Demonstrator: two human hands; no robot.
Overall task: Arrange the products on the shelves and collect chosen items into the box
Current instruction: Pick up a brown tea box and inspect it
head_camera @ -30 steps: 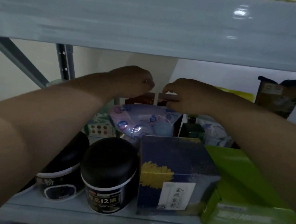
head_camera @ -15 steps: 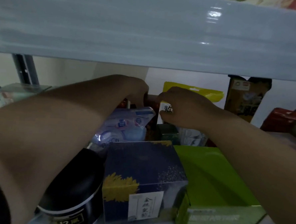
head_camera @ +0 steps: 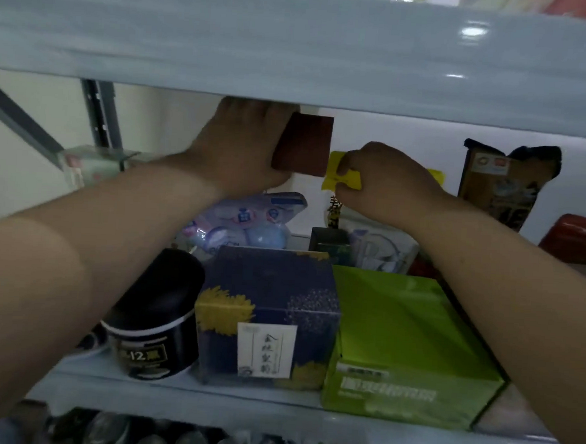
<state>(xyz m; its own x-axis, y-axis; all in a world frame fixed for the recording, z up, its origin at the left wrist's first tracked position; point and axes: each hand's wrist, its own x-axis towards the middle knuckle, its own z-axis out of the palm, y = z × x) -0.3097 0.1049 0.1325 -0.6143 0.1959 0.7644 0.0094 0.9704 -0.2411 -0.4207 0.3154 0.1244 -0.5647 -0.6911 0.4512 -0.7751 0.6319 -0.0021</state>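
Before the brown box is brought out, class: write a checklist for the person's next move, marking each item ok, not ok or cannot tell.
1. Left hand grips the brown box: ok.
2. Right hand pinches the yellow packet: ok.
3. Room under the upper shelf: cannot tell; its edge hides the left hand's top.
4. Brown box held above the navy box in front: ok.
5. Yellow packet's lower part free: cannot tell, hidden.

Fingers of your left hand are hidden behind the dark red box, knuckles under the upper shelf. Your right hand covers most of the yellow pouch. Bottles at btm edge: cut off & blurry.
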